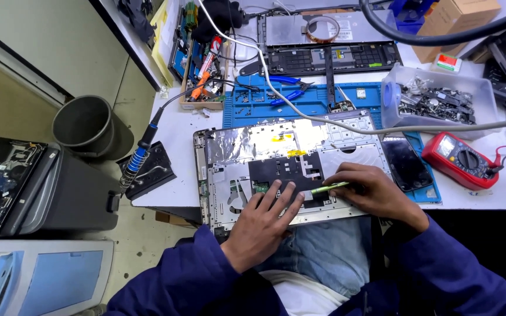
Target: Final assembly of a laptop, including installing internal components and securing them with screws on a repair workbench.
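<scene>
With left hand (pixel 263 219) fingers spread flat on the laptop shell (pixel 229 175), right hand (pixel 376 190) fingers pinched a green tool (pixel 329 188) that might slip and scratch the shell.

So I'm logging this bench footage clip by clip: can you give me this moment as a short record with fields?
Setting: white workbench with blue mat
Work piece: opened laptop shell, inside up
Left hand: flat on the shell's black panel, holding nothing
Right hand: gripping a green-handled tool, tip towards the black panel
Nearby: red multimeter, clear parts bin, soldering iron in its stand
</scene>
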